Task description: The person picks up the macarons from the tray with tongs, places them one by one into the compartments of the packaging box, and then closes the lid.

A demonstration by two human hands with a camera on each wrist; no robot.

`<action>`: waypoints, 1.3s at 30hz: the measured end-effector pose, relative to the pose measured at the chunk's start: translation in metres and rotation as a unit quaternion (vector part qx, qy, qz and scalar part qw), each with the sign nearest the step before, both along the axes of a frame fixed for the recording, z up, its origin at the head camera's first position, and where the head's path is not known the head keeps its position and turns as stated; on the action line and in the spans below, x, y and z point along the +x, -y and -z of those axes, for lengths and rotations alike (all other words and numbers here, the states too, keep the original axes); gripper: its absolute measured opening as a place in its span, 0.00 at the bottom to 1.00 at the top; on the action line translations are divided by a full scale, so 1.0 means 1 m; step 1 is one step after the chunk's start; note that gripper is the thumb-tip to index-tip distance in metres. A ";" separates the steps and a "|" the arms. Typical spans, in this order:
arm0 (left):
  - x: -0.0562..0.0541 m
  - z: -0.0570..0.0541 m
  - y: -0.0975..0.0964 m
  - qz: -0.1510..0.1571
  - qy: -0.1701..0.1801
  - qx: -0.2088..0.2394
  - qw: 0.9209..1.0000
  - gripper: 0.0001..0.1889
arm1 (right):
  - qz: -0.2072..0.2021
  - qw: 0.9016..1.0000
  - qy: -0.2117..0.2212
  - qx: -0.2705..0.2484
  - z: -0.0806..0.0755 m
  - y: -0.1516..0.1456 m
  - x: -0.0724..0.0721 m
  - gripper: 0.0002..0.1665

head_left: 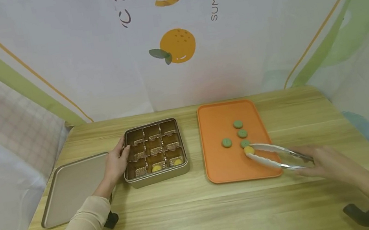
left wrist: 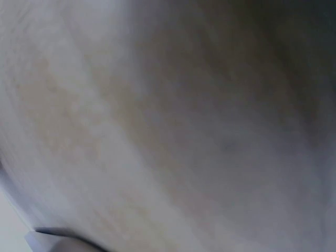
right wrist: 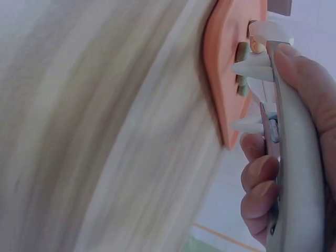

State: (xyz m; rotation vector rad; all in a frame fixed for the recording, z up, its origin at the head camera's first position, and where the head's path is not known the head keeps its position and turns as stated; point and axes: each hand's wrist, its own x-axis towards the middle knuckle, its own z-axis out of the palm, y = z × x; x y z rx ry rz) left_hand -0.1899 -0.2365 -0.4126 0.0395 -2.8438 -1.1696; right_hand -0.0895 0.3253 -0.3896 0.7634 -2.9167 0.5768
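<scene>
My left hand [head_left: 117,162] holds the left side of a square metal tin [head_left: 161,177], thumb at the rim and fingers along the outer wall. Inside is a brown divided insert [head_left: 154,146]; yellow pieces sit in its front middle and front right compartments. My right hand [head_left: 327,161] grips metal tongs [head_left: 287,166] with pale scalloped tips. Those tips are around a small round yellow piece [head_left: 249,150] over the orange tray [head_left: 219,171]. Several green discs [head_left: 227,143] lie on this tray. In the right wrist view the fingers [right wrist: 260,191] curl round the tongs' handle.
A flat metal lid [head_left: 74,191] lies left of the tin, partly behind the left forearm. Wood-grain table [head_left: 199,212] stretches in front of tin and tray. A printed cloth [head_left: 111,82] hangs behind the table. The left wrist view is too blurred to tell much.
</scene>
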 end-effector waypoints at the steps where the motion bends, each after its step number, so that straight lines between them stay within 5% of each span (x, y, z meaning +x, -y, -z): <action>1: 0.000 0.000 0.000 0.000 0.000 0.000 1.000 0.28 | 0.003 1.000 0.005 -0.002 -0.002 0.002 0.000 0.35; 13: -0.001 0.001 -0.001 0.001 -0.004 0.004 1.000 0.28 | -0.027 0.999 0.010 -0.033 -0.014 0.048 -0.017 0.34; 24: 0.001 0.000 -0.001 0.002 0.001 0.005 1.000 0.28 | -0.115 0.993 -0.023 -0.027 -0.025 0.131 -0.046 0.33; 32: 0.001 0.002 0.000 0.001 0.005 0.003 1.000 0.28 | -0.140 0.990 0.016 -0.026 -0.034 0.188 -0.055 0.34; 39: 0.001 0.002 0.000 -0.001 0.005 0.016 1.000 0.28 | -0.151 0.988 0.006 0.007 -0.035 0.228 -0.064 0.37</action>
